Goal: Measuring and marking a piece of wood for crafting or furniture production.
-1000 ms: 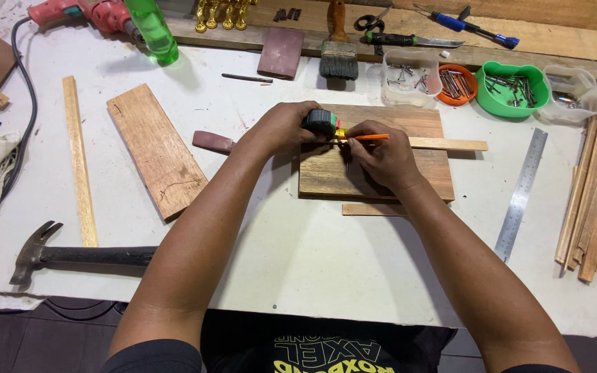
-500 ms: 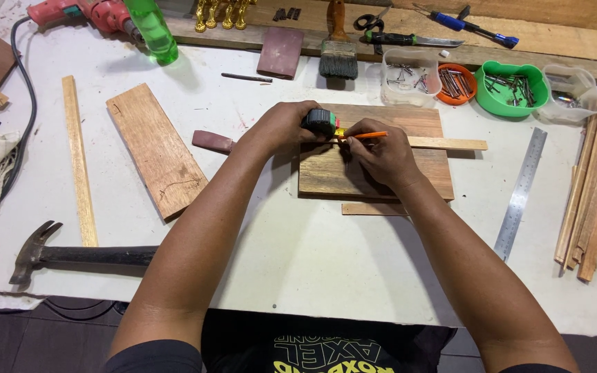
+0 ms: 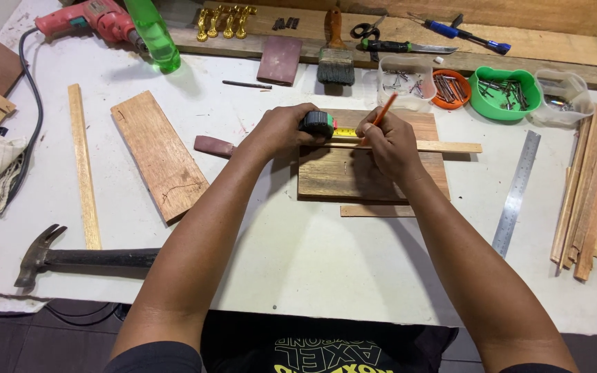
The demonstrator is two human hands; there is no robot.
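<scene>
Our left hand (image 3: 281, 130) grips a black-and-green tape measure (image 3: 318, 123), its yellow blade run along a thin pale wood strip (image 3: 443, 146) lying across a brown wooden board (image 3: 354, 176) on the white table (image 3: 298, 255). Our right hand (image 3: 392, 141) pinches an orange pencil (image 3: 383, 110), tip down at the strip. We judge the loose strip could slide under pencil pressure, throwing off the mark.

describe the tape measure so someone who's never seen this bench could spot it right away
Start at the brown wooden board in the middle of the white table. At its far left corner the left hand grips the tape measure. It is the only small black-and-green case there, with a yellow blade running toward the right hand.
</scene>
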